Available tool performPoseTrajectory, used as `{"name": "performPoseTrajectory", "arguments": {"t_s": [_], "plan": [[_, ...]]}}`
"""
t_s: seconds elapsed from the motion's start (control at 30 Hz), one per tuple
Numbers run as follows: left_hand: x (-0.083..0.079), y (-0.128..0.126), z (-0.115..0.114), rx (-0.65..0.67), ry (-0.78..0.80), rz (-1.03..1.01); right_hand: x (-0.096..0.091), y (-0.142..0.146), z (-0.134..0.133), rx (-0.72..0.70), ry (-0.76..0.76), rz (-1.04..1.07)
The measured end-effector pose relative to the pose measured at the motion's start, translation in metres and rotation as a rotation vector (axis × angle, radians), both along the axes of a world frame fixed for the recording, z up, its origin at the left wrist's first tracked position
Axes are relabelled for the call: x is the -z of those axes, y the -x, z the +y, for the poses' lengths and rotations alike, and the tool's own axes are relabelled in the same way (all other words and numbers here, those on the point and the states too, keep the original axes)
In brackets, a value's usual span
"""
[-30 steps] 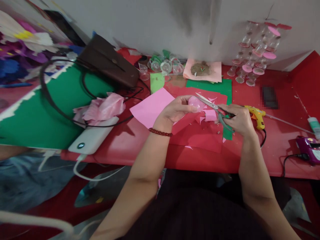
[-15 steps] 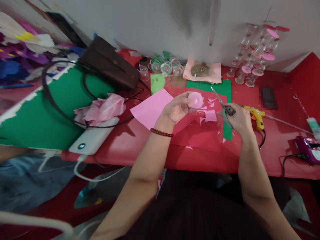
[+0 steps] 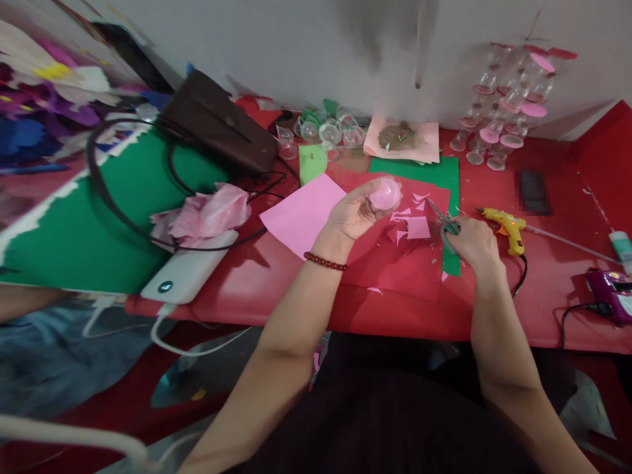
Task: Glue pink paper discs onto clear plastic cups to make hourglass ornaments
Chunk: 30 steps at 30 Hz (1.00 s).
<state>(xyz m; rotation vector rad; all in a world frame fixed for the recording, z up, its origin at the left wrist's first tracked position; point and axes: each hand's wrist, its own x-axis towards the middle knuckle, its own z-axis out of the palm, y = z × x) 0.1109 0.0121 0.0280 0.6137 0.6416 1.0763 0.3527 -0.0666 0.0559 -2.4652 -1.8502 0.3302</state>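
Note:
My left hand [image 3: 356,209] is closed round a small clear plastic cup [image 3: 385,195] whose round end shows pink, raised above the red sheet [image 3: 395,276]. My right hand [image 3: 474,242] is closed on the green handles of a pair of scissors [image 3: 448,232], low over the table. The scissor blades point up and left, toward the pink paper scraps [image 3: 419,228] on the red sheet. A larger pink sheet [image 3: 301,214] lies left of my left hand.
A yellow glue gun [image 3: 508,228] lies right of my right hand. Behind are several plastic cups [image 3: 329,133] and a hanging cup ornament [image 3: 513,102]. A dark brown bag [image 3: 222,122], a white power bank [image 3: 190,273] and crumpled pink paper [image 3: 210,212] are at the left.
My right hand has lowered the scissors toward the table, their blades dropping down to the right. The cup in my left hand has tilted and moved slightly up.

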Motion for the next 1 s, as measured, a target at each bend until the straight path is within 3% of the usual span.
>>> {"name": "performPoseTrajectory", "arguments": {"t_s": [0.27, 0.5, 1.0], "plan": [[0.000, -0.007, -0.002, -0.061, 0.024, 0.018, -0.004, 0.004, -0.001, 0.002, 0.087, -0.065], [0.004, -0.009, -0.007, 0.057, -0.049, -0.003, -0.006, 0.007, -0.003, -0.014, 0.119, -0.100], [0.013, -0.022, -0.015, 0.174, -0.102, 0.042, -0.006, 0.008, -0.008, -0.021, 0.087, -0.140]]}}
